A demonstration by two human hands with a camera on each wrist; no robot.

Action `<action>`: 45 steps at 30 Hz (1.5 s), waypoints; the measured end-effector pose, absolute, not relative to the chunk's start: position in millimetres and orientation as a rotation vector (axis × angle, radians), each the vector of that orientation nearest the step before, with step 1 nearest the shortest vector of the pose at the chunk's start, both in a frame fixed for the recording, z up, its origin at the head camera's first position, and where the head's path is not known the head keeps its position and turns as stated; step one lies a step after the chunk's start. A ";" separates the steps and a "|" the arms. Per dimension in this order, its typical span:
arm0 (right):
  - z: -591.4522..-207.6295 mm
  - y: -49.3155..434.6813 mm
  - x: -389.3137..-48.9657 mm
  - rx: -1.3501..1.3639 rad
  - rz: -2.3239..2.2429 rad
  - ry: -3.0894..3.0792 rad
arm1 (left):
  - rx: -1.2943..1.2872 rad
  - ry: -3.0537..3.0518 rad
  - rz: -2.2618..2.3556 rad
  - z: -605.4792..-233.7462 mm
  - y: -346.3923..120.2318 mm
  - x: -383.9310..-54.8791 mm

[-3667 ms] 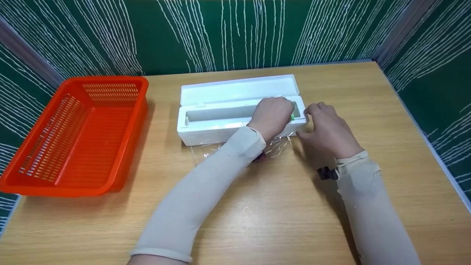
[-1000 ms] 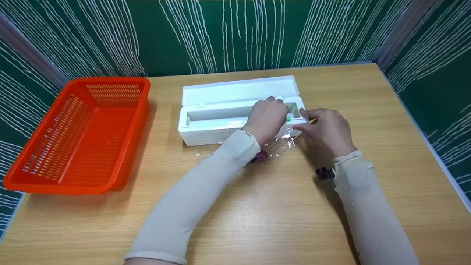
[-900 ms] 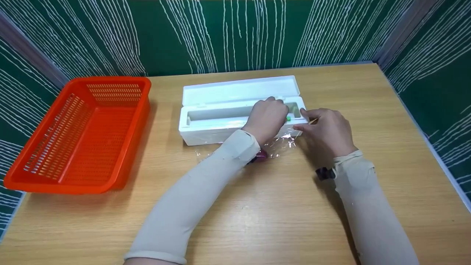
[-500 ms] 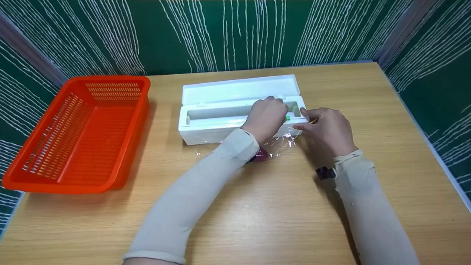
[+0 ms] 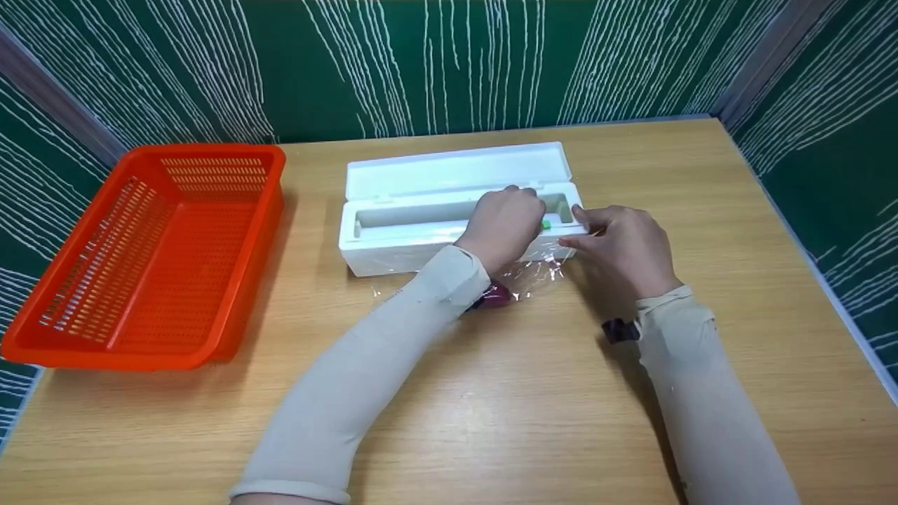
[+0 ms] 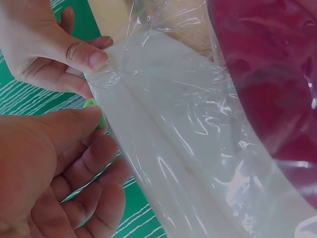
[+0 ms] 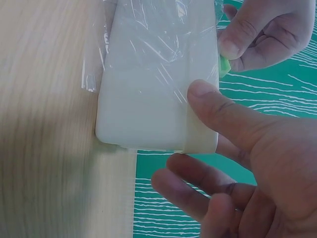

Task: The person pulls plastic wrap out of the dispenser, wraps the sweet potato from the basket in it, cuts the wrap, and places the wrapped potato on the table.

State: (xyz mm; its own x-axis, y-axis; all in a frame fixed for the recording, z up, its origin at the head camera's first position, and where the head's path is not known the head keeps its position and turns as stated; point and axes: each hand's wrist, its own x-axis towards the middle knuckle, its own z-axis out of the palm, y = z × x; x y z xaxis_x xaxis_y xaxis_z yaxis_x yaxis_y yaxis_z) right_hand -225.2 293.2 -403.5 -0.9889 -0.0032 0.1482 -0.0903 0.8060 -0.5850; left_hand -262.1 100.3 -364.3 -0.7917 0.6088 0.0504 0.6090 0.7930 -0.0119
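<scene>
Your L hand [image 5: 504,226] pinches grn tab [image 5: 546,226] at box [image 5: 384,261] front rim, long axis L-R; R hand [image 5: 626,249] grips R end.

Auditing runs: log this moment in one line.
left hand: pinches green tab; right hand: holds box corner; lid: open; film: over box front

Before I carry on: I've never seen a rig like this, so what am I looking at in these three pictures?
There is no machine here, just a person's two bare hands. The wide picture comes from a head camera; each close-up comes from a camera on one wrist. On the wooden table sit a red basket and an open white box, with clear film draped over its front. The left hand pinches a small green piece at the box's front edge; the right hand holds the box's right end.
</scene>
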 end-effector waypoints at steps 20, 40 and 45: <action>-401.3 290.9 -224.3 0.082 0.909 -2.838 | -1.013 -2.940 -0.067 -362.0 93.1 -262.7; -401.3 289.0 -222.2 0.056 0.894 -2.860 | -1.117 -2.951 -0.144 -360.0 96.6 -265.7; -403.6 290.0 -221.7 0.088 0.898 -2.842 | -1.142 -2.917 -0.132 -360.7 99.2 -263.7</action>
